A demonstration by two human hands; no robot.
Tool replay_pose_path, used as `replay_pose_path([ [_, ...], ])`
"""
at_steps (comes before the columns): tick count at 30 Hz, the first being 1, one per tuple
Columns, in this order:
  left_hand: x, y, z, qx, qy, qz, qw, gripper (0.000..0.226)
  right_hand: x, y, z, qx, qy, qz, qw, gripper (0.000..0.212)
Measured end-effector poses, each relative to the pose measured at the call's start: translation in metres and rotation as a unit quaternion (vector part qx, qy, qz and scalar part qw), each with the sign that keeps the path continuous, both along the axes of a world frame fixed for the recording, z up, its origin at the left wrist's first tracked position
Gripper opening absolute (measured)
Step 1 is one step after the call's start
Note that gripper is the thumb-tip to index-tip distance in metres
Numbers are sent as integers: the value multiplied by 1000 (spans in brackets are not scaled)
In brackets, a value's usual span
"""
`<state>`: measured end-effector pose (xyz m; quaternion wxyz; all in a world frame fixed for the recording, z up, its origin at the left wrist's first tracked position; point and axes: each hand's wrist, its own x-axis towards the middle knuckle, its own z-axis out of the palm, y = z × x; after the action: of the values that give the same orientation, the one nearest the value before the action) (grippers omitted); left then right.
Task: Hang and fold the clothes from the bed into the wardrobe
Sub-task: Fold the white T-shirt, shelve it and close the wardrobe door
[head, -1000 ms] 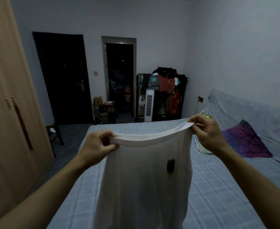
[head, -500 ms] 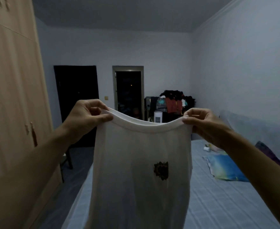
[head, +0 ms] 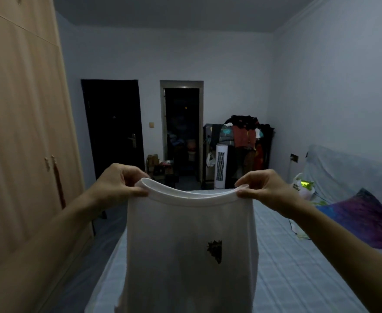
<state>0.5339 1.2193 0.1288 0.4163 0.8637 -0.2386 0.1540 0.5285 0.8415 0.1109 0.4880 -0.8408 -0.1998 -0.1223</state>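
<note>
Shirt (head: 190,245), white with a small dark patch, hangs in the air above the bed (head: 294,267), pinched at its top hem by the left hand (head: 117,186) and right hand (head: 264,188). It looks neither folded nor hung yet; the wardrobe (head: 23,132) doors look closed, so most work seems left.

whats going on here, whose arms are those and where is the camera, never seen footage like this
There is no machine here. A person wears a camera on their head, so you see their own arms reaching forward. The left hand and the right hand each pinch the top edge of a white shirt, holding it up over the bed. The shirt has a small dark patch. On the bed lie a purple pillow and a plastic bag. The wardrobe stands on the left.
</note>
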Motion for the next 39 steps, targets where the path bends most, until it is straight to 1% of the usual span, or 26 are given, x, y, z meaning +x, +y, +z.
replay_pose_path([
  [2,1,4,-5,22,-25,13,999,8,-3,0,-1,-4,28,27,999,20],
  [5,2,8,-14,24,-43,33,998,9,-7,3,-6,-18,68,49,996,26],
  [7,1,8,-19,23,-41,27,999,13,-6,7,-13,-26,95,22,995,24],
  [10,-4,6,-23,31,-8,1,999,19,0,11,-24,-32,123,-55,990,13],
  [12,-9,3,-26,48,10,-5,999,23,3,13,-31,-24,111,-85,990,9],
  [14,-14,2,-28,58,22,-10,998,26,4,17,-38,-20,80,-108,991,7],
  [17,-20,3,-31,32,52,-24,998,18,6,24,-49,-24,27,-135,990,6],
  [19,-23,4,-34,8,86,-43,995,16,8,27,-53,-19,8,-138,990,6],
  [22,-29,4,-40,0,167,-87,982,29,10,32,-56,5,-5,-146,989,4],
  [26,-33,3,-52,20,214,-120,969,41,10,34,-53,36,-21,-150,988,3],
  [28,-34,1,-58,32,224,-133,965,40,9,34,-50,42,-30,-146,988,4],
  [32,-35,-7,-68,70,213,-113,968,23,4,33,-46,43,-47,-133,989,5],
  [35,-35,-13,-75,33,198,-95,975,18,1,29,-45,39,-52,-132,989,5],
  [39,-31,-15,-80,-2,214,-98,972,26,-3,20,-46,34,-48,-126,990,4],
])
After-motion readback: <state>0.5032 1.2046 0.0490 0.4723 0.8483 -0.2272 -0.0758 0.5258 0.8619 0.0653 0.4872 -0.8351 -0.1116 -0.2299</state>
